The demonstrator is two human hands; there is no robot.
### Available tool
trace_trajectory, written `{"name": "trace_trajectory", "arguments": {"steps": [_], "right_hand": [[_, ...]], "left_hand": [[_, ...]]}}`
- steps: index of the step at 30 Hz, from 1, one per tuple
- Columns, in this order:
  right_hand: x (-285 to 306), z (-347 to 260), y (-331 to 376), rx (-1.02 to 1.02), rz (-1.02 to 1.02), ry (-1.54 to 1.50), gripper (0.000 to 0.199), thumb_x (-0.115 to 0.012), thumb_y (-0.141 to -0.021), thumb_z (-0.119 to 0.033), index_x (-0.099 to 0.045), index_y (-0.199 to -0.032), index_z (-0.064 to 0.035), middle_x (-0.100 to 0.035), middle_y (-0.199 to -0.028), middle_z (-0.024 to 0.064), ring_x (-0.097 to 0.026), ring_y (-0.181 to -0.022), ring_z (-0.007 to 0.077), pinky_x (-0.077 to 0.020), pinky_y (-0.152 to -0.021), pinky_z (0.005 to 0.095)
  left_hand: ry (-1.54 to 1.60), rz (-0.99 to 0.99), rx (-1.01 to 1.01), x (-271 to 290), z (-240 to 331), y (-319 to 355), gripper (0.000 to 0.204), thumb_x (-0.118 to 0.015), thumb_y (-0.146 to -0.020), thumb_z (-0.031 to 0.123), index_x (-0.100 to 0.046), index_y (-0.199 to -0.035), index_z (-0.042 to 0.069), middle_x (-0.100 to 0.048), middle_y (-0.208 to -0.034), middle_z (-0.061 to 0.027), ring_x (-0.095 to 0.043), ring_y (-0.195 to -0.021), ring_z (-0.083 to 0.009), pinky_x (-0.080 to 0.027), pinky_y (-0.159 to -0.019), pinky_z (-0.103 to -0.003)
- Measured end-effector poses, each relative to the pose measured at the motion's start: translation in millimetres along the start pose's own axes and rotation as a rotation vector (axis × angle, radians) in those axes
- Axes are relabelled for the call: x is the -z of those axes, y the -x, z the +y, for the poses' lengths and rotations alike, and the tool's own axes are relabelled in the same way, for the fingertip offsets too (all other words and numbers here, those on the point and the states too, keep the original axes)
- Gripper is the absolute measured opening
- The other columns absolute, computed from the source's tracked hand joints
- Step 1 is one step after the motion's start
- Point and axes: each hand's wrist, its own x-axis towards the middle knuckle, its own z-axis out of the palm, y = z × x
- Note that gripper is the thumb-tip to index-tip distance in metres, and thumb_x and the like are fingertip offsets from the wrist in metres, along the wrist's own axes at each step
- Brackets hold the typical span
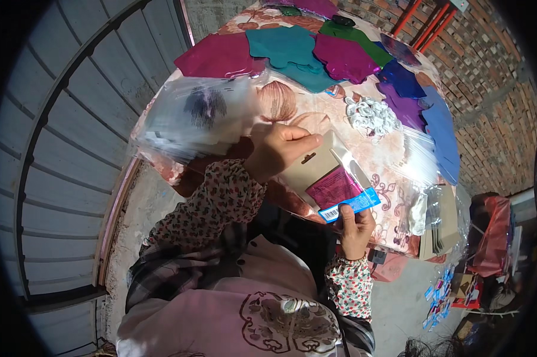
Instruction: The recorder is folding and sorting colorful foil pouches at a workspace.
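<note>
Over the near edge of the table I hold a packet (304,172): a tan card with a hang slot, in what looks like a clear plastic sleeve. A folded magenta foil piece (334,187) shows against the card, above a blue label strip (358,203) with a barcode. My left hand (280,153) is closed, its thumb and fingers pinching the packet's upper end. At the blue-label end my right hand (356,231) grips with the thumb on top; its other fingers are partly hidden beneath.
Clear plastic bags (191,119) are stacked on the left of the flower-patterned tablecloth (316,122). Flat foil pieces, including a teal one (289,50), line the far side. White coiled ribbons (371,117), clear sleeves (420,154) and tan cards (438,223) lie to the right.
</note>
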Motion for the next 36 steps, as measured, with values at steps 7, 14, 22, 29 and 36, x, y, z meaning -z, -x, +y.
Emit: {"name": "trace_trajectory", "arguments": {"steps": [7, 14, 22, 29, 36], "right_hand": [[1, 0, -5, -0.028, -0.091, 0.016, 0.009, -0.060, -0.089, -0.012, -0.059, -0.091, -0.0037, -0.059, -0.066, 0.0001, -0.048, -0.048, 0.0054, -0.0374, -0.044, 0.0195], [5, -12, -16, -0.159, -0.016, -0.242, 0.012, -0.057, -0.091, -0.016, -0.058, -0.090, -0.0043, -0.058, -0.063, 0.0015, -0.050, -0.046, 0.0079, -0.0390, -0.042, 0.0212], [-28, -10, -21, -0.166, 0.062, -0.374, 0.014, -0.054, -0.092, -0.017, -0.057, -0.088, -0.0037, -0.059, -0.065, 0.0047, -0.051, -0.047, 0.0111, -0.0414, -0.043, 0.0221], [-18, -16, -14, -0.202, -0.080, -0.488, 0.010, -0.055, -0.091, -0.012, -0.057, -0.091, -0.0021, -0.062, -0.072, 0.0066, -0.056, -0.053, 0.0127, -0.0461, -0.050, 0.0227], [-21, -16, -15, -0.215, -0.083, -0.612, 0.006, -0.058, -0.088, -0.006, -0.057, -0.092, -0.0010, -0.064, -0.074, 0.0091, -0.060, -0.057, 0.0129, -0.0503, -0.054, 0.0232]], "left_hand": [[0.011, 0.025, 0.000, -1, -1, -10, 0.025, -0.061, -0.087, 0.020, -0.065, -0.083, -0.004, -0.061, -0.068, -0.0028, -0.054, -0.062, -0.0075, -0.044, -0.057, -0.023], [0.257, 0.139, -0.010, -8, -11, -19, 0.027, -0.057, -0.089, 0.012, -0.055, -0.110, -0.003, -0.062, -0.085, -0.0033, -0.056, -0.078, -0.0084, -0.044, -0.069, -0.021], [0.593, 0.003, 0.378, -94, -30, 48, 0.018, -0.056, -0.089, 0.015, -0.055, -0.101, 0.002, -0.060, -0.084, -0.0022, -0.056, -0.077, -0.0085, -0.046, -0.068, -0.024], [0.581, 0.150, 0.106, -94, -33, 38, 0.014, -0.057, -0.090, 0.015, -0.058, -0.096, 0.004, -0.058, -0.076, 0.0004, -0.053, -0.060, -0.0054, -0.043, -0.053, -0.021], [0.564, 0.106, 0.136, -85, -22, 45, 0.013, -0.056, -0.090, 0.016, -0.059, -0.094, 0.004, -0.058, -0.074, 0.0021, -0.051, -0.057, -0.0039, -0.042, -0.051, -0.020]]}}
